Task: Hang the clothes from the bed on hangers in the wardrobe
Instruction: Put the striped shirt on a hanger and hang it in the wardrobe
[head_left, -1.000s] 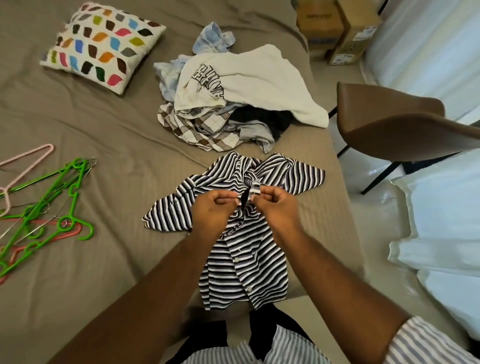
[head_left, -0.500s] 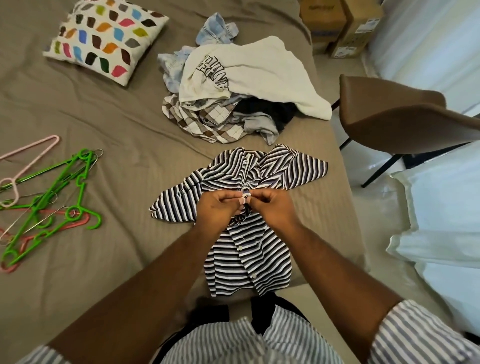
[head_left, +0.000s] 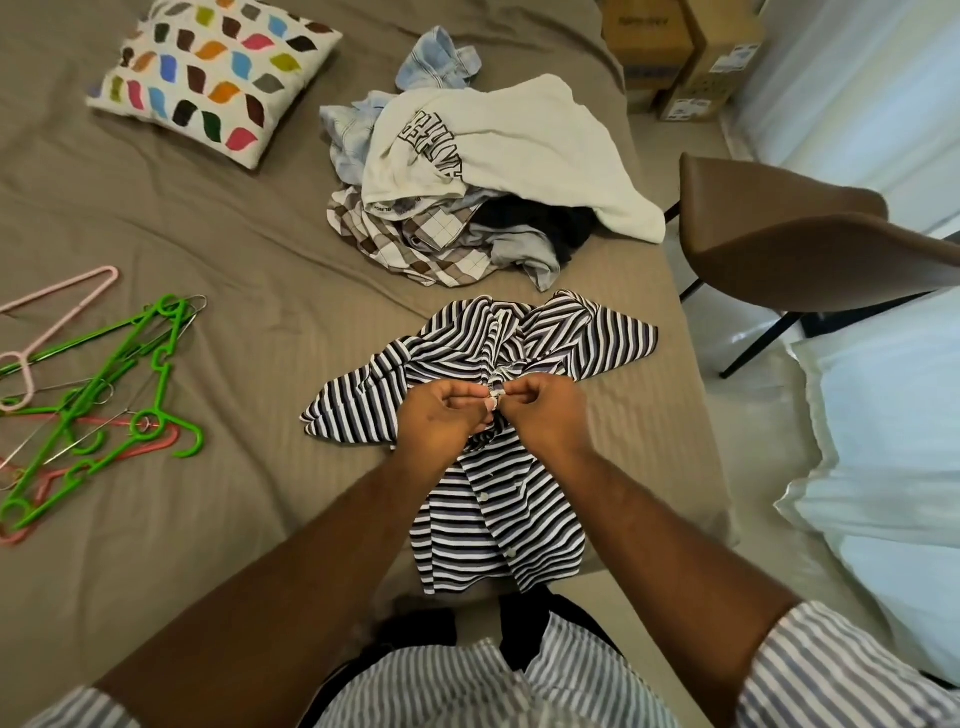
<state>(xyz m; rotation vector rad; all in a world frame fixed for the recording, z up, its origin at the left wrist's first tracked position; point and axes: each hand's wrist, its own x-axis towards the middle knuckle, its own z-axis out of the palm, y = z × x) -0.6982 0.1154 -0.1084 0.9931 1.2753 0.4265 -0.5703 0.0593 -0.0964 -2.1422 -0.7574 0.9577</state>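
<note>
The shirt (head_left: 498, 499) lies flat, front up, at the near edge of the bed (head_left: 234, 249), so its placket can be worked. The left hand (head_left: 436, 421) and right hand (head_left: 545, 415) meet just below the collar, fingers clamped on the placket, apparently at a button; fastening or undoing, I cannot tell. The hangers (head_left: 104, 395) wait toward the left edge, within reach. The pile (head_left: 467, 197) sits beyond the shirt, by the right edge.

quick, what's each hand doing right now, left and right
Left hand: closed, pinching the front placket of the striped shirt on the bed.
Right hand: closed, pinching the same spot on the shirt from the other side.
</note>
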